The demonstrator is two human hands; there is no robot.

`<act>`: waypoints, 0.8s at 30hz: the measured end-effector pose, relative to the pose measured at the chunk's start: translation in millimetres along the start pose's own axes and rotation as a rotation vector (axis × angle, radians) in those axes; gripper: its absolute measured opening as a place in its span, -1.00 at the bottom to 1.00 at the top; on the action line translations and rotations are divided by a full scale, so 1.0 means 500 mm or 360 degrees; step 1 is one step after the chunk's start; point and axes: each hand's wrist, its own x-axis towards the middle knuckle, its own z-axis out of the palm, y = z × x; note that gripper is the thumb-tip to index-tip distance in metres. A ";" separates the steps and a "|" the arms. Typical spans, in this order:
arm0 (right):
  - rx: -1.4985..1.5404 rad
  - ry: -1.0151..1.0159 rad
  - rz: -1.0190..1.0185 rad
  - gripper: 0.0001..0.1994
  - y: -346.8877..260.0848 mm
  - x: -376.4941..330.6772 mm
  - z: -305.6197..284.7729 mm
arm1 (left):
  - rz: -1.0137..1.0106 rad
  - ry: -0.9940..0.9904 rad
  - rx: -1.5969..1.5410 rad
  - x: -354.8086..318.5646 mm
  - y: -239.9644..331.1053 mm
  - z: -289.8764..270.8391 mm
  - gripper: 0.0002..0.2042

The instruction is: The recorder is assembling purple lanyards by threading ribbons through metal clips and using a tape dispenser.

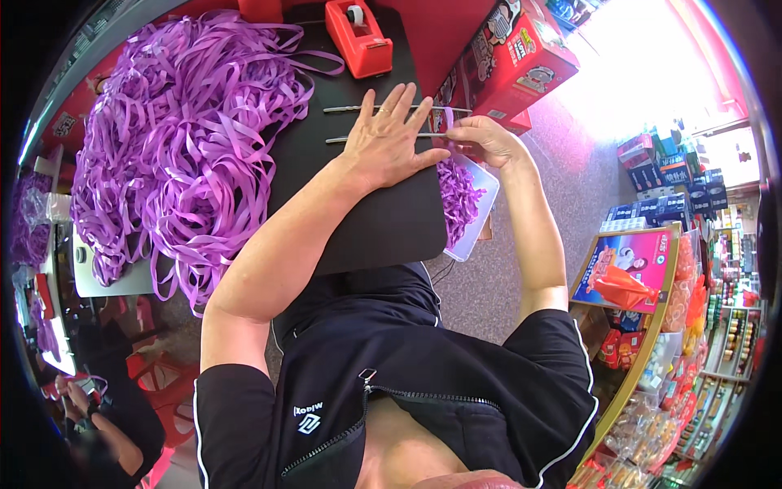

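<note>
My left hand [389, 138] lies flat, fingers spread, on a black board [366, 220], pressing down on two thin metal rods [346, 108] that run across it. My right hand [487, 140] is at the board's right edge, its fingertips pinching a short piece of purple ribbon [448, 122] near the rods' ends. A big heap of loose purple ribbon [179, 138] covers the left part of the board. Beside the board on the right, a white tray [482, 213] holds cut purple ribbon pieces [456, 200].
A red tape dispenser [358, 37] stands at the far edge of the board. A red cardboard box [513, 57] sits to the right of it. Shop shelves with packaged goods [676, 318] fill the right side. Another person [98, 416] sits at the lower left.
</note>
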 end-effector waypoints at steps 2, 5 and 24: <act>-0.0011 0.0008 0.0003 -0.83 -0.027 -0.013 0.025 | -0.0014 0.0024 -0.0004 -0.005 -0.005 0.001 -0.16; -0.0061 0.0018 0.0055 -0.86 -0.025 -0.011 0.001 | 0.0010 0.0078 -0.0023 -0.007 -0.007 0.002 -0.16; -0.0079 0.0091 -0.0048 -0.75 -0.064 0.050 -0.003 | 0.0034 0.0173 -0.0054 -0.009 -0.009 0.009 -0.20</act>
